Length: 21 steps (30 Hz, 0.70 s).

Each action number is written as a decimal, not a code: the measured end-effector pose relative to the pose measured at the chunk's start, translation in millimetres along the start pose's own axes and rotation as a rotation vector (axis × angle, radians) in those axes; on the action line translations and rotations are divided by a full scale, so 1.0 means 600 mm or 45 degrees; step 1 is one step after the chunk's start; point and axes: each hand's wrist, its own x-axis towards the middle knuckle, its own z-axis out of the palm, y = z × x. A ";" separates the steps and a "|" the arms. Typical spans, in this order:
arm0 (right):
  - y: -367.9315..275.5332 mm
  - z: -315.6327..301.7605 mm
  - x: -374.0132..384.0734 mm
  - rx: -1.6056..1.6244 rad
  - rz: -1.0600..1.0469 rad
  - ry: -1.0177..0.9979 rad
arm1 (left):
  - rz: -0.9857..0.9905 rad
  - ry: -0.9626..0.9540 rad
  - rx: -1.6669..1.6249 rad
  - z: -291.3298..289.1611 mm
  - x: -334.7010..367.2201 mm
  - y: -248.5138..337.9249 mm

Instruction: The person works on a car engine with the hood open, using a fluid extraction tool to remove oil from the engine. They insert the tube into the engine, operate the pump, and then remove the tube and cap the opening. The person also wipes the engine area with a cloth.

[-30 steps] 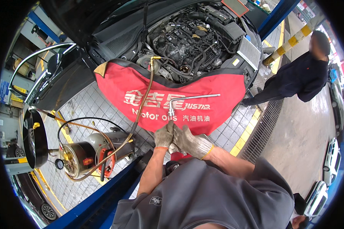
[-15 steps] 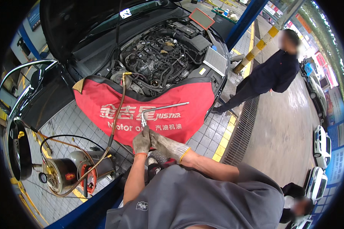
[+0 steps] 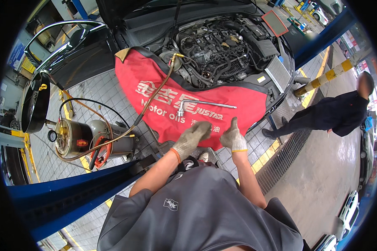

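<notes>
My left hand (image 3: 192, 139), in a grey work glove with an orange cuff, is held over the lower part of a red fender cover (image 3: 243, 98). Its fingers point right and hold nothing that I can see. To its right is my right hand (image 3: 233, 136), gloved with a yellow-edged cuff; one digit stands up, apart from the rest, and it is empty. A gap separates the two hands. Just beyond them an L-shaped socket wrench (image 3: 209, 103) lies on the cover, touched by neither hand.
Beyond the cover is an open engine bay (image 3: 218, 52) with a hose (image 3: 157, 92) crossing from a tank (image 3: 77, 138) at left. A pleated filter (image 3: 277, 74) and a red-framed filter (image 3: 275, 23) rest by the bay. A person (image 3: 331, 108) stands right; a blue beam (image 3: 79, 192) is near left.
My hands were together beside the wrench's short end and have moved apart. The view has shifted, so the car appears further right and higher. The wrench stays on the cover.
</notes>
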 end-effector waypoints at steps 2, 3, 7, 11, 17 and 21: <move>0.004 0.025 -0.006 -0.253 -0.363 -0.093 | -0.092 -0.144 -0.209 0.033 -0.005 -0.012; 0.002 0.038 -0.006 -0.363 -0.468 -0.121 | -0.116 -0.189 -0.289 0.049 -0.005 -0.017; -0.022 0.062 -0.015 -1.028 -0.849 -0.115 | -0.032 -0.303 -0.403 0.074 -0.009 -0.019; -0.050 0.068 0.001 -1.533 -1.222 0.027 | -0.008 -0.442 -0.574 0.053 -0.030 -0.005; -0.058 0.092 0.039 -1.208 -1.467 -0.118 | -0.863 -0.424 -2.754 0.036 -0.071 0.041; -0.072 0.077 0.060 -1.497 -1.610 0.123 | -1.666 -0.582 -3.775 0.043 -0.094 0.074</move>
